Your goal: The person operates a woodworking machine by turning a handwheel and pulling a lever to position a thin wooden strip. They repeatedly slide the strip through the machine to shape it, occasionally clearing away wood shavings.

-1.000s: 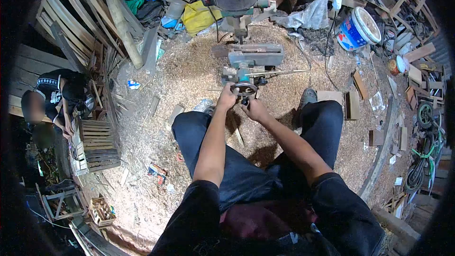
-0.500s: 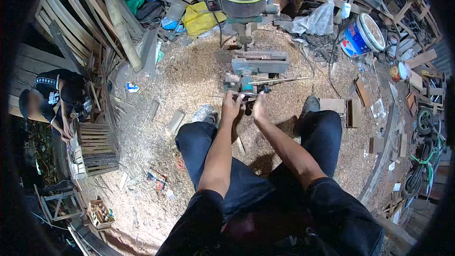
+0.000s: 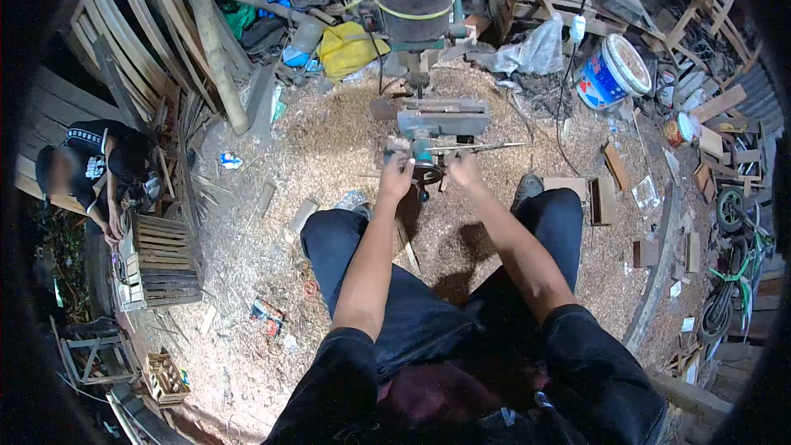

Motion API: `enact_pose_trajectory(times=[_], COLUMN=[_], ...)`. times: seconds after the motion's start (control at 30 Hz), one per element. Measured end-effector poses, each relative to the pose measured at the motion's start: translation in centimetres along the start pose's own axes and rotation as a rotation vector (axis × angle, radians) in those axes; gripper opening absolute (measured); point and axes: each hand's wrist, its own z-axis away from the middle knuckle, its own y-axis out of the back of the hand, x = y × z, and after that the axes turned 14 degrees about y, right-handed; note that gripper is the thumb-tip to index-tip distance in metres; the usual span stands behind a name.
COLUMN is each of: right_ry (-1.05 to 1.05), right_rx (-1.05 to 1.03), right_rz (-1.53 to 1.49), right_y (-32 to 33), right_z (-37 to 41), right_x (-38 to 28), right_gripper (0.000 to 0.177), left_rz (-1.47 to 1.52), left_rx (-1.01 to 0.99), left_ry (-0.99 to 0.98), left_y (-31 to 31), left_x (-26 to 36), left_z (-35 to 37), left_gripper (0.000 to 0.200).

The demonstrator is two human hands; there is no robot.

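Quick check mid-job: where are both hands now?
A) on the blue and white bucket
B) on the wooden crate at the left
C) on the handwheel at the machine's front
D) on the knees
C: the left hand and the right hand both grip the handwheel, one on each side, far from the bucket.

Both arms are reaching forward and down, bare below the short black sleeves. The left hand is holding its fingers curled shut, knuckles turned up, its wrist lying straight in line with the forearm. The right hand is sitting just beside it, a small gap between them, its fingers also bending inward and its back facing up. The left arm is running nearly straight, while the right elbow is angling slightly outward.
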Motion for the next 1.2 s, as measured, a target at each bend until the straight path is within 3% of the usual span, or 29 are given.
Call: enact_pose_trajectory(times=[0.03, 0.07, 0.1, 0.13, 0.17, 0.23, 0.37, 0.43, 0.57, 0.67, 0.77, 0.97, 1.07, 1.1, 1.2], right_ry=[0.075, -0.007, 0.135, 0.277, 0.291, 0.306, 0.366, 0.429, 0.471, 0.488, 0.477, 0.470, 0.552, 0.551, 0.457], right_rx=[0.114, 0.073, 0.113, 0.154, 0.151, 0.142, 0.216, 0.209, 0.188, 0.238, 0.260, 0.368, 0.499, 0.567, 0.677], right_rz=[0.025, -0.211, -0.154, -0.097, -0.191, -0.379, -0.437, -0.374, -0.557, -0.472, -0.434, -0.386, -0.234, -0.199, -0.249], right_y=[0.9, 1.8, 2.0, 1.9, 2.8, 6.2, 9.3, 10.1, 10.5, 10.8, 11.1, 12.6, 14.2, 14.5, 15.4], right_z=[-0.3, -1.2, -3.0, -5.0, -5.9, -6.2, -7.5, -8.5, -9.7, -11.1, -12.4, -14.6, -17.4, -19.2, -23.7], right_x=[-1.3, -2.3, -0.8, 0.8, -1.0, -7.4, -16.0, -18.3, -20.0, -19.6, -19.8, -21.4, -21.5, -21.1, -20.6], right_gripper=[0.033, 0.032, 0.030, 0.030, 0.029, 0.027, 0.025, 0.025, 0.025, 0.025, 0.026, 0.029, 0.032, 0.037, 0.043], left_rz=[-0.079, -0.159, -0.218, -0.248, -0.276, -0.412, -0.738, -0.800, -0.949, -1.010, -1.010, -0.922, -0.478, -0.333, -0.267], left_rx=[0.059, 0.120, 0.146, 0.255, 0.365, 0.485, 0.597, 0.626, 0.639, 0.705, 0.670, 0.697, 0.802, 0.730, 0.713], left_ry=[-0.098, -0.194, -0.224, -0.403, -0.579, -0.617, -0.597, -0.573, -0.564, -0.574, -0.500, -0.563, -0.937, -1.050, -1.180], left_y=[1.0, 2.2, 3.5, 4.3, 5.0, 6.4, 8.2, 8.4, 8.7, 8.4, 8.5, 8.7, 8.9, 8.9, 7.7], left_x=[3.0, 7.3, 11.3, 13.7, 16.0, 21.7, 29.3, 30.7, 31.0, 30.5, 31.3, 33.1, 36.9, 38.8, 43.5], left_z=[0.9, 2.6, 4.3, 4.4, 4.0, 4.3, 3.4, 2.6, 0.7, -0.1, -0.4, 0.7, 0.4, 0.4, 0.4], left_gripper=[0.036, 0.038, 0.044, 0.050, 0.057, 0.068, 0.074, 0.076, 0.078, 0.078, 0.075, 0.063, 0.060, 0.059, 0.058])
